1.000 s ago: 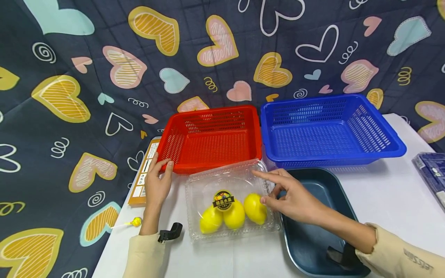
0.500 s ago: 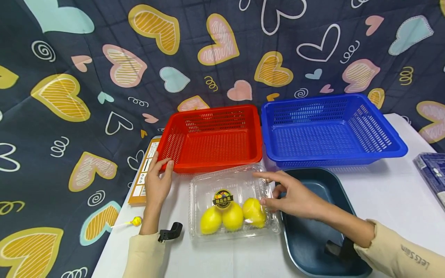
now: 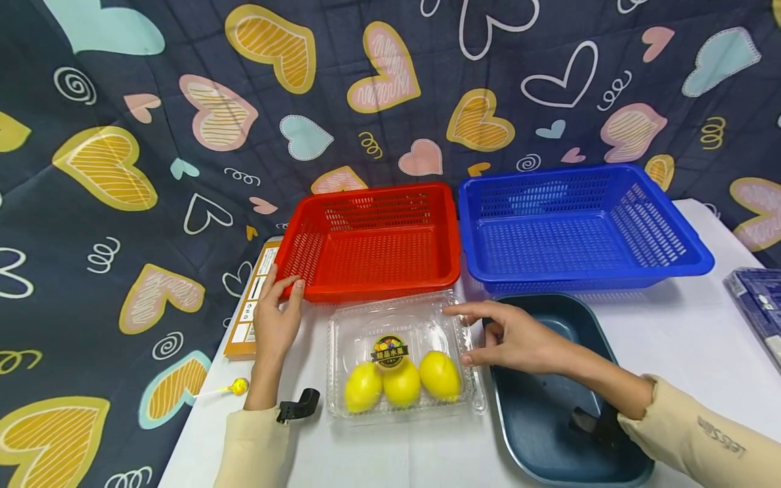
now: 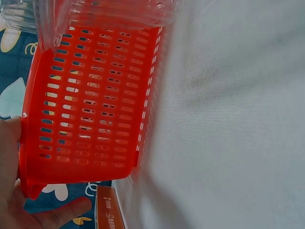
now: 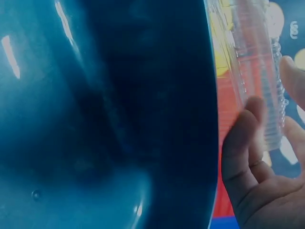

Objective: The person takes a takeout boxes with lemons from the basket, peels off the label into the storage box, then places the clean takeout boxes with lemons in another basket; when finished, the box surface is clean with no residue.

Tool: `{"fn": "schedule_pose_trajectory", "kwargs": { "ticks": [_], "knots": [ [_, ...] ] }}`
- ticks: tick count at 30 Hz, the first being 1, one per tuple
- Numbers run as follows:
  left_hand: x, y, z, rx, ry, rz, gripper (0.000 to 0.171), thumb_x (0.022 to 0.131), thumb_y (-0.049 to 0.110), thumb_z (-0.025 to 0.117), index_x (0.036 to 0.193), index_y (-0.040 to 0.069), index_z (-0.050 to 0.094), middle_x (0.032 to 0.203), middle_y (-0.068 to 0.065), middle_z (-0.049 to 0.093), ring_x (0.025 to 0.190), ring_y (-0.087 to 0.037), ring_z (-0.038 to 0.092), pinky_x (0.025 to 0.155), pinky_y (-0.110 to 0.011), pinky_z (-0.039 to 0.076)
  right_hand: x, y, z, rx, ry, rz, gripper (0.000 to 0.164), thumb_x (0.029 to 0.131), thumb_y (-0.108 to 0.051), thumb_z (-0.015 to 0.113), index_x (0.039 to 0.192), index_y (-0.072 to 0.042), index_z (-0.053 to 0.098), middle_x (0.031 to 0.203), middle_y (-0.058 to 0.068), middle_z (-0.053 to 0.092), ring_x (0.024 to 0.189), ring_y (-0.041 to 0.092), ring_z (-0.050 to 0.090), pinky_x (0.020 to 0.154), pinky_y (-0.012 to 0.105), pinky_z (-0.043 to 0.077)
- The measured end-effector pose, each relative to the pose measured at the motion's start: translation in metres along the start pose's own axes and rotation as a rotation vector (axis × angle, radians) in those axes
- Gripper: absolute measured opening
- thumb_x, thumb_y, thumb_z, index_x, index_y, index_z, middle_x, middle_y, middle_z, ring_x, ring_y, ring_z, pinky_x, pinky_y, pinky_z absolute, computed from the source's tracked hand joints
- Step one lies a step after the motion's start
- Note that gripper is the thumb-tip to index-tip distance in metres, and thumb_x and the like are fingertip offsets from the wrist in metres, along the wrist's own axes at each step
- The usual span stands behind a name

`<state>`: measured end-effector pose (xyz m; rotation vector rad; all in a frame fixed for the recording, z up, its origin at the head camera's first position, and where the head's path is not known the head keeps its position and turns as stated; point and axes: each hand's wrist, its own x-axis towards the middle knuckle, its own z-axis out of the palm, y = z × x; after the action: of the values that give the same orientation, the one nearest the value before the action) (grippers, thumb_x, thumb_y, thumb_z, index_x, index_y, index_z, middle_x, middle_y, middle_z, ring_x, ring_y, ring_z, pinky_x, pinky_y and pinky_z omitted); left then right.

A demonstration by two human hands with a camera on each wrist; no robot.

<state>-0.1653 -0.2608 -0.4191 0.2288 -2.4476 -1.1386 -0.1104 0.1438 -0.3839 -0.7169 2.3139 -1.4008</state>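
A clear plastic clamshell box (image 3: 360, 332) with a round fruit label on its lid holds yellow lemons (image 3: 401, 383) in a row along its front side. My right hand (image 3: 518, 339) is at the box's right edge. Its index finger reaches over the lid corner, the thumb lies lower beside the lid, and the other fingers bend between them; a gap shows between thumb and index. Whether the fingertips touch is hard to tell. My left hand (image 3: 277, 318) rests at the front left corner of the red basket (image 3: 381, 296), fingers spread and relaxed along its rim.
A blue basket (image 3: 586, 279) stands right of the red one. In front of it lies a dark teal tray (image 3: 537, 420), under my right forearm. An orange-and-white box (image 3: 244, 339) and a lollipop (image 3: 239, 386) are at the left. A dark blue pack (image 3: 756, 305) sits far right.
The clamshell box has come down flatter and slid slightly left, its lemons settling forward. My right hand has shifted a little with it. The left hand stays at the red basket.
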Motion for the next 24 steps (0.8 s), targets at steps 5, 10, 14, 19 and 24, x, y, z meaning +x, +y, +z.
{"fn": "schedule_pose_trajectory", "kwargs": {
  "ticks": [5, 10, 14, 19, 24],
  "knots": [
    [0.0006, -0.0015, -0.0003, 0.004, 0.003, -0.001, 0.038, 0.101, 0.031, 0.062, 0.128, 0.007, 0.07, 0.163, -0.002, 0.04, 0.145, -0.031, 0.047, 0.108, -0.049, 0.051, 0.0028, 0.0033, 0.0031, -0.031, 0.025, 0.01, 0.068, 0.081, -0.022, 0.086, 0.144, -0.024, 0.058, 0.126, 0.019, 0.063, 0.049, 0.007, 0.045, 0.045, 0.022, 0.042],
    [0.0007, -0.0026, 0.0, 0.007, 0.001, 0.0, 0.038, 0.101, 0.032, 0.062, 0.129, 0.007, 0.07, 0.164, -0.002, 0.04, 0.146, -0.03, 0.046, 0.108, -0.049, 0.051, 0.0038, 0.005, 0.0049, -0.045, 0.036, 0.031, 0.067, 0.081, -0.022, 0.086, 0.142, -0.024, 0.059, 0.125, 0.018, 0.064, 0.05, 0.006, 0.041, 0.046, 0.021, 0.039],
    [0.0008, -0.0026, 0.0002, 0.007, 0.001, 0.0, 0.039, 0.101, 0.033, 0.062, 0.129, 0.007, 0.07, 0.164, -0.002, 0.04, 0.146, -0.03, 0.046, 0.108, -0.048, 0.051, 0.0042, 0.0053, 0.0049, -0.069, 0.032, 0.034, 0.067, 0.081, -0.025, 0.086, 0.142, -0.024, 0.059, 0.124, 0.016, 0.065, 0.054, 0.008, 0.043, 0.05, 0.021, 0.039],
    [0.0012, -0.0023, 0.0005, 0.021, 0.007, 0.002, 0.038, 0.101, 0.032, 0.061, 0.128, 0.007, 0.07, 0.163, -0.001, 0.041, 0.144, -0.028, 0.048, 0.107, -0.048, 0.052, 0.0044, 0.006, 0.0045, -0.111, 0.023, 0.014, 0.066, 0.082, -0.029, 0.086, 0.142, -0.023, 0.058, 0.123, 0.015, 0.068, 0.083, 0.02, 0.061, 0.057, 0.023, 0.044],
    [0.0014, -0.0024, 0.0011, 0.048, 0.013, 0.005, 0.036, 0.101, 0.031, 0.062, 0.127, 0.008, 0.071, 0.162, -0.001, 0.042, 0.143, -0.027, 0.05, 0.106, -0.043, 0.053, 0.0053, 0.0057, 0.0045, -0.136, 0.019, -0.002, 0.065, 0.083, -0.033, 0.085, 0.142, -0.022, 0.058, 0.124, 0.014, 0.069, 0.11, 0.032, 0.064, 0.069, 0.028, 0.052]
  ]
}}
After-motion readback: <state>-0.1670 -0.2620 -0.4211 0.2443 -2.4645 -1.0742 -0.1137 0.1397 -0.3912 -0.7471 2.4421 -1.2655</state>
